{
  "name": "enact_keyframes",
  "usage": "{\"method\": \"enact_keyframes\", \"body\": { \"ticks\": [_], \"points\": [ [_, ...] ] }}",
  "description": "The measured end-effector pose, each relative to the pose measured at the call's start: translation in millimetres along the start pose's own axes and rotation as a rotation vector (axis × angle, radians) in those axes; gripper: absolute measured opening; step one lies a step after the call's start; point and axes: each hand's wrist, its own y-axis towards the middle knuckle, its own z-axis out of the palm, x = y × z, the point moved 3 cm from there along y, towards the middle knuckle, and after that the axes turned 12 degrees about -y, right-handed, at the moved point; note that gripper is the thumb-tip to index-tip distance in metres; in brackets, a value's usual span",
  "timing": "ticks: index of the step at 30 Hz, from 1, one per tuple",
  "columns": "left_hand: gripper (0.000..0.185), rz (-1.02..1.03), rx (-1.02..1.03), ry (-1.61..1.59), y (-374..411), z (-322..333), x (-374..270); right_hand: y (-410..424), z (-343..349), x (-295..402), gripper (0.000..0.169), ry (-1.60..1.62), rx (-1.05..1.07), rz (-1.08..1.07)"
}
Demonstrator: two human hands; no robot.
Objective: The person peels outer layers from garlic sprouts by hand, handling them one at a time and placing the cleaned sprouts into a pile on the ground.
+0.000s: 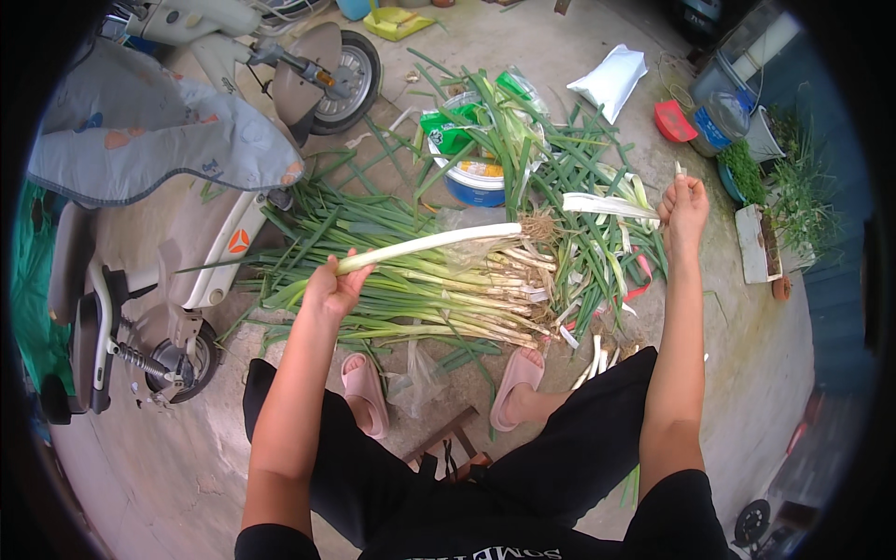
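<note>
My left hand (340,285) holds a long green onion (434,241) by its pale green part, with the white stalk and brown roots pointing right. Raised at the right, my right hand (682,210) pinches a strip of whitish outer leaf (609,206), which hangs out to the left, apart from the onion. Below the held onion lies a broad pile of green onions (434,301), roots to the right, green leaves to the left. Cut green leaves and peelings (595,259) are heaped right of the pile. Several white stalks (597,357) lie near my right knee, partly hidden.
Behind the pile, a blue and white bucket (476,189) is topped with leaves and green plastic bags. A white package (611,80), a red scoop (674,121) and a large plastic bottle (719,124) stand or lie beyond. A scooter (231,238) is at left; planters (759,245) are at right.
</note>
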Motion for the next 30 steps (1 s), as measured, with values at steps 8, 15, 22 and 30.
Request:
{"method": "enact_keyframes", "body": {
  "ticks": [8,15,22,30],
  "points": [
    [0.039,0.041,-0.006,-0.021,0,-16,-5,-89,102,47,0.081,-1.242,0.390,-0.566],
    [0.029,-0.093,-0.056,0.033,-36,28,28,-141,160,47,0.053,-1.015,0.748,-0.717],
    [0.026,-0.113,0.171,0.094,-20,16,32,-141,148,61,0.019,-0.814,0.752,-0.578],
    [0.017,0.000,0.164,0.185,-24,20,53,-144,145,59,0.014,-0.950,0.470,-0.775]
  ]
}}
